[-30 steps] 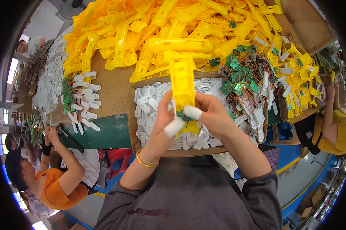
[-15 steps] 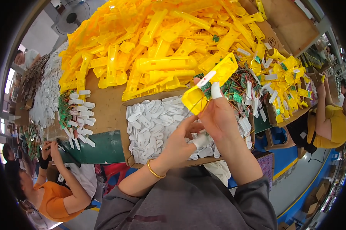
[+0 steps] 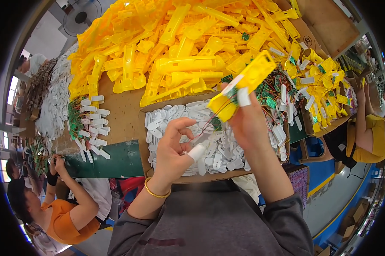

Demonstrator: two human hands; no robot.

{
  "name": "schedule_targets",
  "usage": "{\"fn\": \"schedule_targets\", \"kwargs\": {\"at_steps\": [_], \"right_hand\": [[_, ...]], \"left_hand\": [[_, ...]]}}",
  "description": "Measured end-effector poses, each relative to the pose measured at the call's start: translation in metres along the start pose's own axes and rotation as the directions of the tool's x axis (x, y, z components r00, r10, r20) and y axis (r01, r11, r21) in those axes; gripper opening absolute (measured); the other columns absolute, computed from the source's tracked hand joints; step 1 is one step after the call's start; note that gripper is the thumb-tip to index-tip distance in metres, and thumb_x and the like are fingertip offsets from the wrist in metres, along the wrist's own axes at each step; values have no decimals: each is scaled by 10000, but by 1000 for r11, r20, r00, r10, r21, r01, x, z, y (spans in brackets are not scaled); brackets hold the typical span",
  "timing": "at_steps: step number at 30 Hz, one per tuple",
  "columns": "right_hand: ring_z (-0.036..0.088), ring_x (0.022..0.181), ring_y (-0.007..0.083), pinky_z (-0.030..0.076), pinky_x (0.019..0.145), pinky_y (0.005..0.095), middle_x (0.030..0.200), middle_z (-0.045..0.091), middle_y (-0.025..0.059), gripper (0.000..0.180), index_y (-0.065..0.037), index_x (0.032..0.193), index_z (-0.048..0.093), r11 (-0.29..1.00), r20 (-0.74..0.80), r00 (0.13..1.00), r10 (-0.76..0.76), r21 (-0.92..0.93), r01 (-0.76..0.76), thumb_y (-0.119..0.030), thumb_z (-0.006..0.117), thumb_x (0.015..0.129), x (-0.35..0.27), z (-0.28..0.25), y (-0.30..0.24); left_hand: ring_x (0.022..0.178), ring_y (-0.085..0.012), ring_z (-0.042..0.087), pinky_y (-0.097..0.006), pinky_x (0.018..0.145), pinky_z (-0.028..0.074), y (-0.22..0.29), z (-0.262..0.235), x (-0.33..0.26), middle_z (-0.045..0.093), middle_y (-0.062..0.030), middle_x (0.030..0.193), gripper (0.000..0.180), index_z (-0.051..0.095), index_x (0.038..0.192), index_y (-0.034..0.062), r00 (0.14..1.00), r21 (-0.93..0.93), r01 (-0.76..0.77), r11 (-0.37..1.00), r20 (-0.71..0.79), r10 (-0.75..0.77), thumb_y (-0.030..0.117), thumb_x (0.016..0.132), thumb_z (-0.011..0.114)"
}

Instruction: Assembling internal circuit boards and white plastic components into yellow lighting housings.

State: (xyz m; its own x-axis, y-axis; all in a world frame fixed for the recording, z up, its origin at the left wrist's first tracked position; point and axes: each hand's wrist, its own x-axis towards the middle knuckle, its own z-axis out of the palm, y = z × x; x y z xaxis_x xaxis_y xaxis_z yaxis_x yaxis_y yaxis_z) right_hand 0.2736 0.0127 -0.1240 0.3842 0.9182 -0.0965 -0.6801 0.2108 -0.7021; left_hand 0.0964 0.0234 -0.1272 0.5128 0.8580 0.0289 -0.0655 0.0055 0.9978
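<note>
A yellow plastic housing (image 3: 260, 70) is tilted up in my right hand (image 3: 245, 121), which is closed around its lower part. White tape wraps a finger of that hand. A green circuit board (image 3: 231, 94) sits in the housing beside a white piece. Thin red and dark wires (image 3: 206, 124) run from it toward my left hand (image 3: 174, 147), whose fingers are curled near the wires' end. Its thumb is taped white, and what it grips is hard to make out. Both hands are over a cardboard box (image 3: 144, 141) of small white plastic covers (image 3: 220, 160).
A large heap of yellow housings (image 3: 188, 66) covers the table behind the box. White parts with green boards (image 3: 94, 121) lie at left. At right, a box of wired yellow housings (image 3: 327, 98) stands beside tangled boards. Co-workers sit left, in orange (image 3: 66, 222), and right, in yellow (image 3: 374, 138).
My left hand has moved left, away from the housing, and the wires now stretch between them. My right hand has shifted slightly right, turning the housing a little.
</note>
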Motion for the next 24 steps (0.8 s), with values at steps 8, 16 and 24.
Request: {"fn": "schedule_targets", "kwargs": {"at_steps": [8,16,24], "right_hand": [[549,1061,194,458,892,356,1160,563,108,351,-69,1241,434,995,-44,998,44,-92,-48,-232,494,936,-7,-29,28],[561,1048,214,465,899,359,1164,559,145,353,-42,1246,430,965,21,995,-96,-243,98,-215,481,942,-10,-20,-16],[578,1016,194,474,882,354,1105,589,91,395,-21,1181,501,837,-132,846,-517,-285,468,-320,503,923,36,-77,-152]], "left_hand": [[717,-89,445,-185,505,364,57,-21,-11,464,-65,1017,282,508,1053,16,983,-786,-171,594,-97,155,-47,780,540],[578,-62,390,-200,494,316,25,-32,-1,510,-39,844,186,522,973,8,942,-450,-188,873,-334,31,-68,808,480],[899,-154,587,-248,738,450,1,-47,5,617,-100,936,285,589,1043,39,963,701,-259,664,139,230,18,761,625]]}}
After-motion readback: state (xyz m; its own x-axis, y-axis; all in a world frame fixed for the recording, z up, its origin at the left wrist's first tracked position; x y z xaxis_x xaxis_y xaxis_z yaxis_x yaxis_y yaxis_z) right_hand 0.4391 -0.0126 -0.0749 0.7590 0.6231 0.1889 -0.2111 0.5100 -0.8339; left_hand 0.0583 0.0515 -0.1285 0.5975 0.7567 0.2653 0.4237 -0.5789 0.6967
